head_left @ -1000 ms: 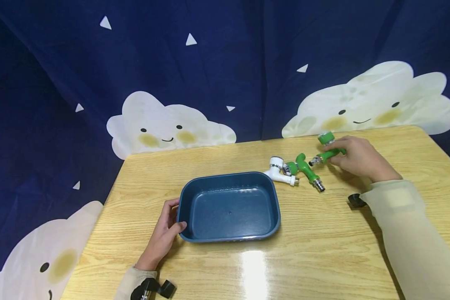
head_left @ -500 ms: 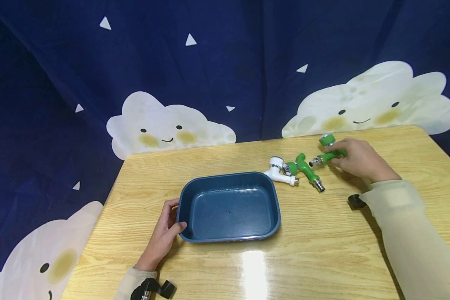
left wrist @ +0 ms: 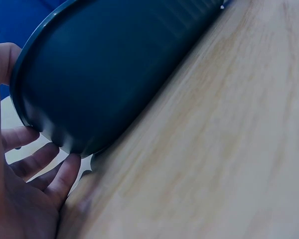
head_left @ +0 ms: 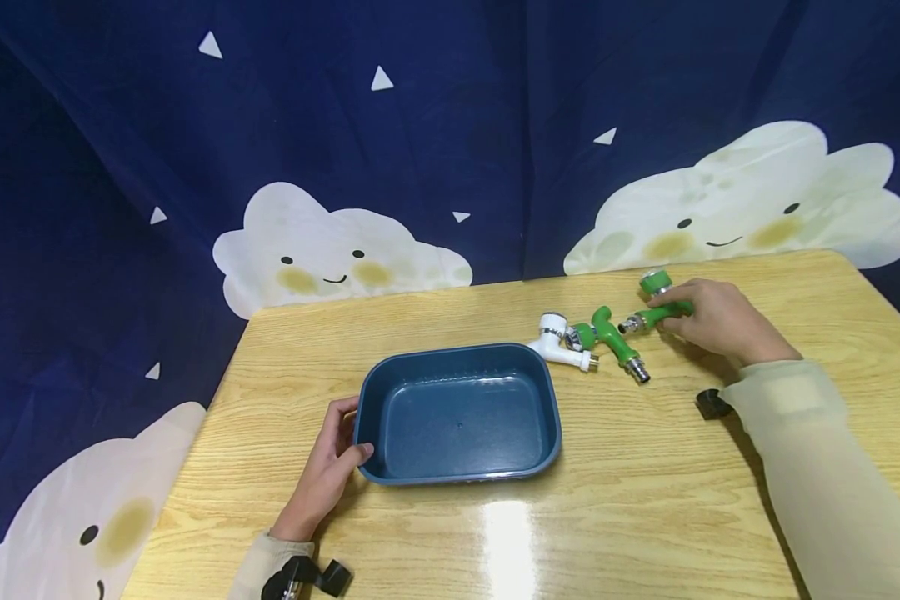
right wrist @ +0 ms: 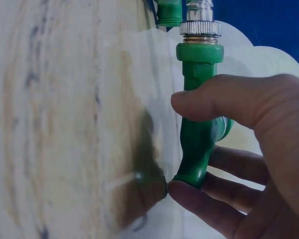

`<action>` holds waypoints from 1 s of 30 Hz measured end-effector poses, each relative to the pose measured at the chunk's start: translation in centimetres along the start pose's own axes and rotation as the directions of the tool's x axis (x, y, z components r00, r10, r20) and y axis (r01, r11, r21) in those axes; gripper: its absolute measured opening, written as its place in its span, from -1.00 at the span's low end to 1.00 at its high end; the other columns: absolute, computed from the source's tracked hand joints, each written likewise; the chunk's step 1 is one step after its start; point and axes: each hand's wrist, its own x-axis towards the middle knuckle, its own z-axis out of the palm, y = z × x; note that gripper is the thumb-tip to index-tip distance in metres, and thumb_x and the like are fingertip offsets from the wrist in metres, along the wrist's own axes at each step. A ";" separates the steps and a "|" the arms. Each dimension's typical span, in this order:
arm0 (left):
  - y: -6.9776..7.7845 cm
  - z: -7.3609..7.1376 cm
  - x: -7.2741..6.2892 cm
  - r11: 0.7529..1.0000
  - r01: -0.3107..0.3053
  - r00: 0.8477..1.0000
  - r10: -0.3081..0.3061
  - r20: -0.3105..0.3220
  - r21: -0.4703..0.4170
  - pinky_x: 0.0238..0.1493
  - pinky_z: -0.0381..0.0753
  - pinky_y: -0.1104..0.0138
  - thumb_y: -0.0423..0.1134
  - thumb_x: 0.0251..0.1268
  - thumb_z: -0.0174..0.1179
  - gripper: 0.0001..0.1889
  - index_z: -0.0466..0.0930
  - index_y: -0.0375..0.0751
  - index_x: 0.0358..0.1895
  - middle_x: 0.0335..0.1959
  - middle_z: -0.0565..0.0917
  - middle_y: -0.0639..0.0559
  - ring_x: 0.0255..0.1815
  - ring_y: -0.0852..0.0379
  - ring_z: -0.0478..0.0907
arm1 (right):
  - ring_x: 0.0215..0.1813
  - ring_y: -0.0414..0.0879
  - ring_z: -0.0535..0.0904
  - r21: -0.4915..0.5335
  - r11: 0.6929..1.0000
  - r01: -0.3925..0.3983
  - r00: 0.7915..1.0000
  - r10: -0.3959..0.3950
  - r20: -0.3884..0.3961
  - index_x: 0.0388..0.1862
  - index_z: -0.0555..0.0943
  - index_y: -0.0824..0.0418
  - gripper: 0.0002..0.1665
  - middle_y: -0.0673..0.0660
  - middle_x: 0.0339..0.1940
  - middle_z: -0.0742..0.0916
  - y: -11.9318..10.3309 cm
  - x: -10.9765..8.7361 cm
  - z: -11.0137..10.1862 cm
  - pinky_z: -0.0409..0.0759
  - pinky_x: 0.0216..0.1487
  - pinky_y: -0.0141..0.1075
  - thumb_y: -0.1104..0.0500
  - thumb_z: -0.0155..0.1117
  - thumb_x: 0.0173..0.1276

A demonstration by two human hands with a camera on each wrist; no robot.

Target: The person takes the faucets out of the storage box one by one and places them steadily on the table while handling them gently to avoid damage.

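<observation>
My left hand point(head_left: 322, 479) holds the left end of a dark blue plastic tub point(head_left: 457, 408), thumb over the rim. In the left wrist view its fingers press the tub's outer wall point(left wrist: 104, 74). At the table's back right, my right hand point(head_left: 723, 323) pinches a green tap point(head_left: 654, 316) with a silver threaded nozzle. The right wrist view shows the thumb across the tap's green body point(right wrist: 195, 137) and the other fingers behind and below it. A second green tap point(head_left: 612, 342) lies just left of the held one. Beside that is a white tap point(head_left: 558, 352), close to the tub's corner.
The wooden table point(head_left: 637, 500) carries all of this. Behind it hangs a dark blue curtain point(head_left: 450, 125) with white clouds and small triangles. A black wrist camera mount point(head_left: 711, 404) sits by the right cuff, another point(head_left: 330, 577) by the left.
My right hand has sunk slightly toward the table with the green tap. The left hand and tub stay as they were.
</observation>
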 end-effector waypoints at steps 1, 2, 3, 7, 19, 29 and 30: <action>0.0 0.0 0.0 1.000 0.001 1.000 -0.001 0.000 0.000 0.20 0.58 0.41 -0.54 0.27 0.02 -0.38 0.25 -0.24 0.43 0.38 0.45 -0.19 0.30 0.10 0.54 | 0.36 0.48 0.45 -0.001 1.000 -0.004 1.000 0.004 0.002 0.21 0.72 0.13 -0.55 0.51 0.36 0.58 0.0 0.0 0.0 0.40 0.28 0.41 0.18 0.39 0.33; 0.0 0.0 0.0 1.000 0.000 1.000 0.000 0.000 -0.002 0.20 0.58 0.41 -0.54 0.26 0.02 -0.38 0.25 -0.24 0.43 0.38 0.45 -0.19 0.30 0.09 0.54 | 0.36 0.47 0.45 -0.001 1.000 -0.006 1.000 0.006 0.003 0.22 0.72 0.13 -0.54 0.50 0.36 0.58 0.0 0.0 0.0 0.40 0.28 0.41 0.18 0.39 0.33; 0.0 0.0 0.0 1.000 0.001 1.000 -0.001 0.000 -0.001 0.20 0.58 0.40 -0.54 0.26 0.02 -0.38 0.25 -0.24 0.43 0.38 0.45 -0.20 0.30 0.09 0.54 | 0.36 0.47 0.46 -0.002 1.000 -0.006 1.000 0.006 0.003 0.22 0.72 0.13 -0.55 0.50 0.36 0.58 0.1 0.0 0.0 0.41 0.27 0.41 0.18 0.39 0.33; 0.0 0.1 0.0 1.000 0.003 1.000 -0.003 0.000 -0.002 0.19 0.58 0.40 -0.54 0.26 0.03 -0.38 0.24 -0.25 0.43 0.38 0.44 -0.20 0.30 0.08 0.54 | 0.39 0.49 0.43 -0.010 1.000 -0.002 1.000 0.002 0.002 0.21 0.72 0.12 -0.55 0.50 0.38 0.57 0.1 0.1 0.1 0.37 0.31 0.43 0.20 0.38 0.34; 0.1 0.0 0.2 1.000 -0.003 1.000 0.003 0.003 -0.012 0.17 0.60 0.38 -0.55 0.26 0.01 -0.39 0.24 -0.27 0.43 0.35 0.48 -0.24 0.26 0.04 0.56 | 0.32 0.41 0.51 -0.026 1.000 -0.012 1.000 0.012 0.004 0.22 0.72 0.09 -0.57 0.46 0.36 0.61 0.2 0.3 -0.1 0.50 0.15 0.31 0.22 0.36 0.37; 0.0 0.0 0.2 1.000 0.001 1.000 -0.001 0.007 -0.012 0.18 0.59 0.39 -0.55 0.27 0.02 -0.38 0.24 -0.25 0.43 0.36 0.47 -0.24 0.28 0.09 0.55 | 0.34 0.49 0.48 -0.054 0.998 -0.010 1.000 0.010 -0.004 0.19 0.74 0.10 -0.57 0.45 0.34 0.63 0.1 0.3 0.2 0.42 0.27 0.42 0.24 0.37 0.34; 0.0 0.0 0.2 1.000 0.002 1.000 -0.002 0.006 -0.009 0.18 0.59 0.39 -0.55 0.27 0.02 -0.38 0.24 -0.25 0.43 0.37 0.47 -0.24 0.28 0.09 0.55 | 0.34 0.49 0.48 -0.052 0.999 -0.010 1.000 0.010 -0.005 0.19 0.74 0.10 -0.57 0.45 0.34 0.63 0.0 0.3 0.2 0.42 0.27 0.42 0.24 0.36 0.34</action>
